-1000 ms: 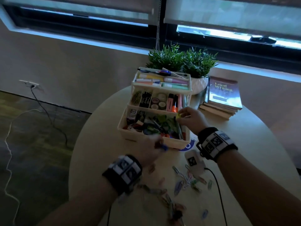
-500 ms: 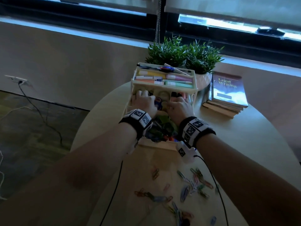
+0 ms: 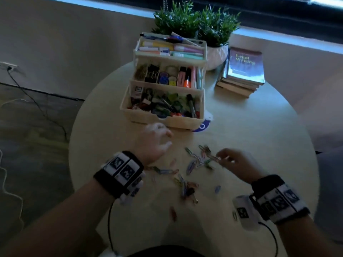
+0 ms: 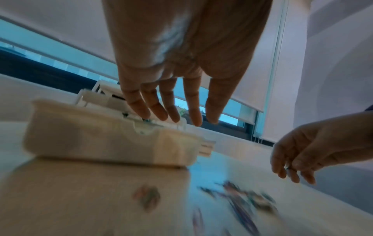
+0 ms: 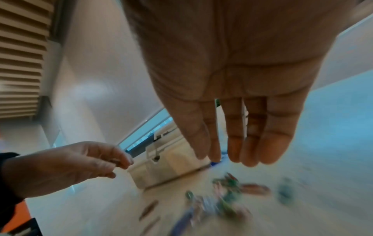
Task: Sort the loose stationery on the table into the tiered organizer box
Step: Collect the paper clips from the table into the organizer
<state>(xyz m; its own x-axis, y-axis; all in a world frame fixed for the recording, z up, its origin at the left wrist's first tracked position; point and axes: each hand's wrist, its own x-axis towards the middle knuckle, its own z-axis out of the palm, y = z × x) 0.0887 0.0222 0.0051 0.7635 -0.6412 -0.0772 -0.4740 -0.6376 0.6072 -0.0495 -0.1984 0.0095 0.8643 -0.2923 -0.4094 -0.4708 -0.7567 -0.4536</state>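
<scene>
The cream tiered organizer box [image 3: 163, 120] stands open in three steps at the far middle of the round table [image 3: 259, 138], with pens, highlighters, clips and tape rolls in its trays. Coloured paper clips [image 3: 197, 161] lie scattered on the near side. My left hand [image 3: 164, 135] hovers just in front of the box's lowest tier, fingers straight and empty [image 4: 177, 115]. My right hand [image 3: 225, 157] hangs over the right end of the clip pile, fingers extended downward with nothing in them [image 5: 232, 153]. The box [image 4: 101, 143] and clips [image 5: 222, 191] are blurred in the wrist views.
Two potted plants [image 3: 196, 25] stand behind the box, and a stack of books [image 3: 243, 71] lies to its right. A blue-and-white item [image 3: 203, 125] pokes out beneath the box's right corner. A black binder clip [image 3: 190, 191] sits among the nearer clips. Cables trail from both wrists.
Both hands have come back from the box's middle tier toward me, down to the loose clips. The item the left hand carried one second ago is no longer in it.
</scene>
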